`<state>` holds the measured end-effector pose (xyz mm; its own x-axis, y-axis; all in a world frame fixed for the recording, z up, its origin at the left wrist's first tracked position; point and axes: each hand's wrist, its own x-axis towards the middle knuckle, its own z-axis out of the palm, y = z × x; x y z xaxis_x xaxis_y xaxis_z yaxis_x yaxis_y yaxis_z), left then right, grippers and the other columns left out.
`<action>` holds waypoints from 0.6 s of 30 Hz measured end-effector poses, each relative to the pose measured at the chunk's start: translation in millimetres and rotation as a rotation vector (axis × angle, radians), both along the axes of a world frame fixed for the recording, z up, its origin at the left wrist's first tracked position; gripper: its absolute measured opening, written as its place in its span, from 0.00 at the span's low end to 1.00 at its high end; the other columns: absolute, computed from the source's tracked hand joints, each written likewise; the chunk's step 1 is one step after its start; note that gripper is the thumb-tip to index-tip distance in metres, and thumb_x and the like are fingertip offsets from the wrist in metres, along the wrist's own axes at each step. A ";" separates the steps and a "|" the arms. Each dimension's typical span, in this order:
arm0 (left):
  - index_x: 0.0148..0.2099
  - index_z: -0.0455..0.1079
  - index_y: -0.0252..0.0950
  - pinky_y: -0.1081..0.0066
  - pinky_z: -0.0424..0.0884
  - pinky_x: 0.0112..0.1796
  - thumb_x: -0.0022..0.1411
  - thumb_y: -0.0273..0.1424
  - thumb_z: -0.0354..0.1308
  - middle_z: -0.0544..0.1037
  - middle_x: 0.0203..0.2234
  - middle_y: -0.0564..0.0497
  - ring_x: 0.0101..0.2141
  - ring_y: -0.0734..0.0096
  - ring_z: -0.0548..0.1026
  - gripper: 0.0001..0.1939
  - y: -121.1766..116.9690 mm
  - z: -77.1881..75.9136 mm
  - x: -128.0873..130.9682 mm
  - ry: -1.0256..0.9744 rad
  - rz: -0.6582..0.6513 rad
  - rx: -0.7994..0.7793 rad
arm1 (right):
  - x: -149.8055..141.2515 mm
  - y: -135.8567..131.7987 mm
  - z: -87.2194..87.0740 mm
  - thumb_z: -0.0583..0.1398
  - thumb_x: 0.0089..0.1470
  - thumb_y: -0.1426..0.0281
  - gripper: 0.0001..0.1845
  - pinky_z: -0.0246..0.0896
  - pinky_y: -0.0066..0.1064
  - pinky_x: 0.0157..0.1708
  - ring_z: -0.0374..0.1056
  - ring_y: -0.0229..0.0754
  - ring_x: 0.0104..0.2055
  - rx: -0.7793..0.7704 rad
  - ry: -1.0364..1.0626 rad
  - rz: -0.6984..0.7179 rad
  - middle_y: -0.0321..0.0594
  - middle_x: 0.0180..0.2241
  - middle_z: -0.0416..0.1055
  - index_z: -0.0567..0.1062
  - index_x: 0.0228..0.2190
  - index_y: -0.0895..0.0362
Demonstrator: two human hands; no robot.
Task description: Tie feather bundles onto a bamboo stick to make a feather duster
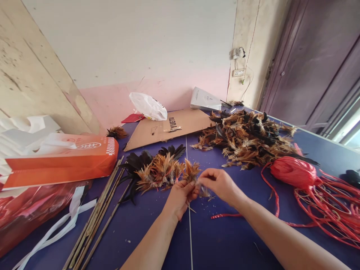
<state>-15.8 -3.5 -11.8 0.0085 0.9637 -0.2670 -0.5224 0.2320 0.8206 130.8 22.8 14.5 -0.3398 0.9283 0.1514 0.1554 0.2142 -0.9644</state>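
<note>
My left hand (182,195) is closed around the lower end of a small bunch of brown feathers (191,169), tips pointing up. Close beside it, my right hand (222,184) is pinched shut at what looks like a pale, fluffy feather (204,192); its fingertips are partly hidden. Behind my left hand lie tied feather bunches (161,170), brown and black, some with pink ties. To the right spreads a large heap of loose brown and black feathers (250,138).
A blue table (222,243) carries several thin sticks (97,213), an orange paper bag (70,159), flattened cardboard (182,125), a white plastic bag (148,107) and a white box (205,99). Red plastic twine (294,170) trails at the right, one strand reaching below my right forearm.
</note>
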 end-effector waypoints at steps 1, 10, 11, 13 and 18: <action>0.23 0.70 0.28 0.83 0.67 0.18 0.46 0.24 0.63 0.72 0.15 0.50 0.17 0.81 0.69 0.05 0.6 -0.1 -0.7 -0.003 0.007 -0.007 | 3.7 3.8 0.7 0.60 0.43 0.64 0.09 0.52 0.24 0.20 0.56 0.31 0.19 -0.052 0.087 -0.031 0.32 0.17 0.64 0.72 0.22 0.58; 0.26 0.70 0.27 0.84 0.70 0.19 0.54 0.22 0.57 0.73 0.19 0.49 0.19 0.81 0.71 0.05 2.4 -0.4 -3.5 -0.053 0.056 -0.073 | 32.6 38.2 -11.0 0.65 0.38 0.70 0.09 0.62 0.26 0.23 0.65 0.34 0.24 -0.418 0.771 -0.192 0.37 0.25 0.70 0.70 0.24 0.57; 0.27 0.70 0.27 0.84 0.71 0.20 0.54 0.22 0.57 0.74 0.20 0.48 0.19 0.81 0.72 0.04 2.1 0.1 -3.1 -0.069 0.062 -0.088 | 29.8 37.2 -12.0 0.65 0.39 0.69 0.09 0.64 0.27 0.26 0.67 0.36 0.27 -0.402 0.782 -0.203 0.38 0.27 0.71 0.69 0.24 0.57; 0.28 0.70 0.27 0.84 0.71 0.20 0.53 0.22 0.58 0.75 0.22 0.47 0.21 0.79 0.73 0.03 1.6 0.5 -2.4 -0.105 0.061 -0.116 | 20.8 31.4 -12.5 0.65 0.39 0.68 0.10 0.66 0.29 0.31 0.70 0.40 0.32 -0.328 0.760 -0.216 0.39 0.28 0.72 0.68 0.24 0.56; 0.29 0.70 0.26 0.83 0.72 0.21 0.53 0.21 0.58 0.76 0.23 0.46 0.22 0.77 0.75 0.02 1.5 -3.3 -2.5 -0.193 0.007 -0.125 | -2.2 9.0 -14.1 0.62 0.44 0.65 0.09 0.65 0.34 0.37 0.70 0.43 0.35 0.000 0.421 -0.235 0.41 0.30 0.73 0.69 0.26 0.56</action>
